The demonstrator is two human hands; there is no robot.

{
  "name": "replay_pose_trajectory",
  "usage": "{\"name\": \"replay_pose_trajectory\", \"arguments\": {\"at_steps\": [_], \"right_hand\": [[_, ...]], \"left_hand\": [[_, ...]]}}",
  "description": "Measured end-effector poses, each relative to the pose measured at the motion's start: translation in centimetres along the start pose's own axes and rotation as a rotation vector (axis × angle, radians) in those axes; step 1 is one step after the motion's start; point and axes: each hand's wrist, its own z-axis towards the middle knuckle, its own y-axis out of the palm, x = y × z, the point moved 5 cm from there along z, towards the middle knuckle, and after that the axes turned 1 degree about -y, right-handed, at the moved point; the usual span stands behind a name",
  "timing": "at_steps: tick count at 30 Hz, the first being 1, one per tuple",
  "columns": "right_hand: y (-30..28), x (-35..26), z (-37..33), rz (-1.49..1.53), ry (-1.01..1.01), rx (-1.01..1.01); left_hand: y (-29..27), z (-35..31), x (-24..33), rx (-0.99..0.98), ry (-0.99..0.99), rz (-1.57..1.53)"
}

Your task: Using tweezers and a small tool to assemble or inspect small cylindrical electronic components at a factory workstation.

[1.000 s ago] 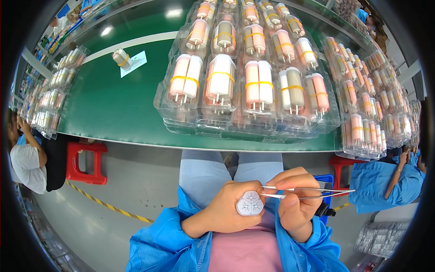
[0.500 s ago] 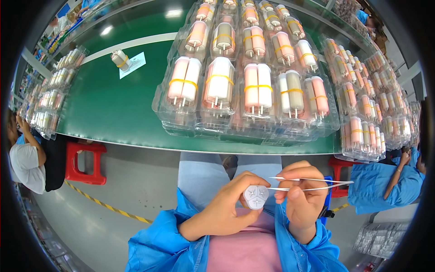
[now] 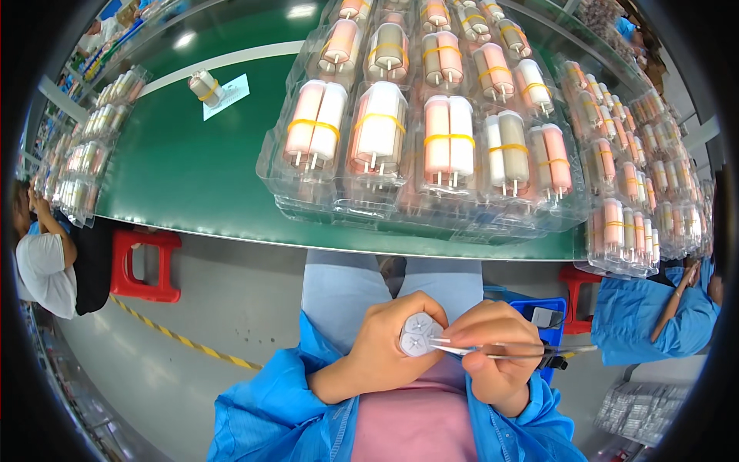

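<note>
My left hand (image 3: 377, 350) is closed around a bundle of capped tubes (image 3: 418, 333), its end turned up toward me. The pale grey caps show small star-shaped marks. Between the fingers of my right hand (image 3: 499, 350) is a pair of slim metal tweezers (image 3: 568, 349). Their pale tips reach the right edge of the bundle's end, slightly parted. Whether they pinch anything small, I cannot make out. Both hands are over my lap, in front of the table.
On the green table (image 3: 177, 169), clear plastic trays (image 3: 308, 202) hold several banded tube bundles in pink, white and grey. One bundle (image 3: 205, 88) lies by a pale card (image 3: 231, 95). More trays, red stools (image 3: 146, 266), a blue bin (image 3: 556, 310) and co-workers are at the sides.
The tweezers have moved left onto the bundle's end, and their wide-spread arms have come together. My left hand has tilted the bundle and shifted it slightly left.
</note>
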Motion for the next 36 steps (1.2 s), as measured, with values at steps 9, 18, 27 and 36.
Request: {"name": "replay_pose_trajectory", "arguments": {"at_steps": [9,18,27,36], "right_hand": [[0.85,0.14,0.7,-0.054,-0.075,-0.114],[1.02,0.03,0.85,-0.07,-0.069,-0.128],[1.0,0.19,0.6,-0.055,-0.027,-0.07],[0.95,0.09,0.69,-0.071,-0.019,-0.076]], "left_hand": [[-0.17,-0.12,0.07,0.049,0.052,0.062],[-0.19,-0.16,0.17,0.069,0.086,0.092],[-0.19,-0.14,0.13,0.062,0.11,0.178],[-0.3,-0.16,0.09,0.05,0.102,0.197]]}}
